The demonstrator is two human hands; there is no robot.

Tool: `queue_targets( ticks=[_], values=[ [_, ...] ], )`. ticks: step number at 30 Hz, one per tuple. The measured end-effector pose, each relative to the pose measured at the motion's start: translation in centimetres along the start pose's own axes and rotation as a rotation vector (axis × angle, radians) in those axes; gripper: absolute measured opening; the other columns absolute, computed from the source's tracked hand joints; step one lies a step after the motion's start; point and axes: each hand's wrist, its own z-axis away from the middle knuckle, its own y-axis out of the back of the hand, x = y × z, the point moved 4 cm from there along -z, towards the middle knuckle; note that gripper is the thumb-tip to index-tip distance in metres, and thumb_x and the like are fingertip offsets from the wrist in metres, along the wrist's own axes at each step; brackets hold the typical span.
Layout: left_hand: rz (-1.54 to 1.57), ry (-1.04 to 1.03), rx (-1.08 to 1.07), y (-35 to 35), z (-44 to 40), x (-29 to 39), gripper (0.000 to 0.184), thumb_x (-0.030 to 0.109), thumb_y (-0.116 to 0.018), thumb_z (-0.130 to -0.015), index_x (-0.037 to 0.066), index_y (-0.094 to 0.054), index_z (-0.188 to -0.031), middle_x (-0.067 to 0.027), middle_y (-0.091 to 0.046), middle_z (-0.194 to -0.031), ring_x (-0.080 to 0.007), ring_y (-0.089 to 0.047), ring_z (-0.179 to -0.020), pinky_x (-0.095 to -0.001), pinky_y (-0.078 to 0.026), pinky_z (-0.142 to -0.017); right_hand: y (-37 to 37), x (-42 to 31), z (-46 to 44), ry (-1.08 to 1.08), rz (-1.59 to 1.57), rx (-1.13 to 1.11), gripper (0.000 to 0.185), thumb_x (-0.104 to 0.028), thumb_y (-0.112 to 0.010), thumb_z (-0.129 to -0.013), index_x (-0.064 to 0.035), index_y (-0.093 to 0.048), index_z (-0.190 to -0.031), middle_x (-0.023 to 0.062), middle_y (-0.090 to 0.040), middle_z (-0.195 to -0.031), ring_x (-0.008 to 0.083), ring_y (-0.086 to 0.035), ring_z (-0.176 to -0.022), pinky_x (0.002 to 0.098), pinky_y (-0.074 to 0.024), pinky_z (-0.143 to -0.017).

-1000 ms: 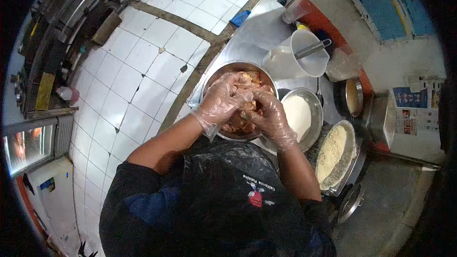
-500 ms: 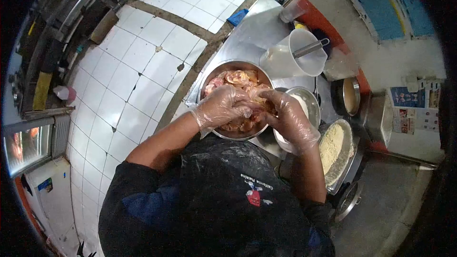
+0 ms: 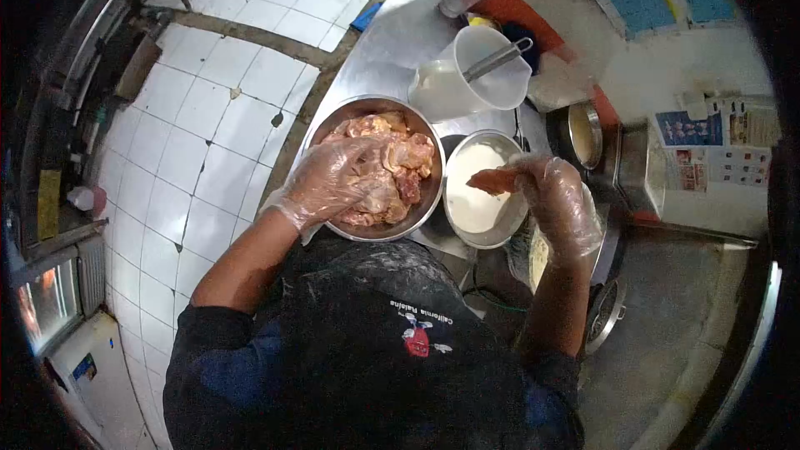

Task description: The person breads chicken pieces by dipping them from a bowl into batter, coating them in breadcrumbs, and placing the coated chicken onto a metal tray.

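My right hand (image 3: 557,200), in a clear plastic glove, grips a piece of raw chicken (image 3: 493,180) between fingers and thumb. The piece hangs over a metal bowl of white batter (image 3: 477,207). My left hand (image 3: 332,182), gloved the same way, lies over the raw chicken pieces (image 3: 392,162) in a large steel bowl (image 3: 427,218). Its fingers are stretched out and apart, touching the meat, with the tips partly lost against it.
Behind the bowls a white plastic jug (image 3: 446,92) lies tilted with a metal-handled utensil (image 3: 498,60) in it. A tray of pale crumbs (image 3: 540,260) sits partly under my right forearm. A pot (image 3: 583,135) stands by the wall at right.
My right hand has moved right, away from the chicken bowl, carrying a chicken piece over the batter. My left hand stays at the chicken bowl. The camera view has shifted.
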Motion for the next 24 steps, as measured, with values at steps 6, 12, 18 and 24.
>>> queue_targets(
  ticks=[6,12,18,24],
  values=[
    [-0.075,0.039,-0.053,0.1,2.0,-1.6,0.058,0.04,-0.08,-0.081,0.005,-0.064,-0.125,-0.0157,-0.069,-0.121,-0.0343,-0.066,-0.112,-0.0446,-0.051,-0.099,-6.6,13.2,0.1,-0.004,0.6,0.073,0.007,-0.008,-0.06,-0.093,-0.0055,-0.066,-0.097,0.0147,-0.069,-0.087,0.0313,-0.069,-0.078,0.0438,-0.0551,-0.073],
    [-0.321,-0.087,-0.049,-0.9,2.6,-2.1,0.051,0.039,-0.078,-0.081,0.01,-0.067,-0.122,-0.0131,-0.07,-0.114,-0.0356,-0.067,-0.102,-0.0472,-0.054,-0.087,-14.5,19.6,4.1,0.076,0.434,-0.064,0.011,0.0,-0.064,-0.089,-0.004,-0.07,-0.098,0.0187,-0.07,-0.088,0.0348,-0.068,-0.081,0.0415,-0.0541,-0.072],
    [-0.336,-0.09,-0.058,-1.1,2.4,-1.7,0.046,0.035,-0.078,-0.081,0.013,-0.068,-0.12,-0.012,-0.07,-0.11,-0.0338,-0.067,-0.099,-0.0479,-0.051,-0.091,-10.4,16.2,4.9,-0.12,-0.036,0.03,0.013,0.002,-0.069,-0.088,-0.003,-0.07,-0.1,0.015,-0.072,-0.091,0.0231,-0.071,-0.083,0.0341,-0.0552,-0.077],
    [-0.334,-0.083,-0.077,-1.3,2.3,-1.6,0.045,0.033,-0.079,-0.079,0.012,-0.069,-0.117,-0.0126,-0.071,-0.102,-0.0333,-0.067,-0.099,-0.0476,-0.051,-0.09,-6.6,17.3,3.4,-0.144,0.036,0.271,0.003,-0.002,-0.069,-0.09,0.0,-0.067,-0.088,0.0166,-0.069,-0.084,0.0284,-0.065,-0.07,0.0383,-0.0531,-0.067]
  ],
)
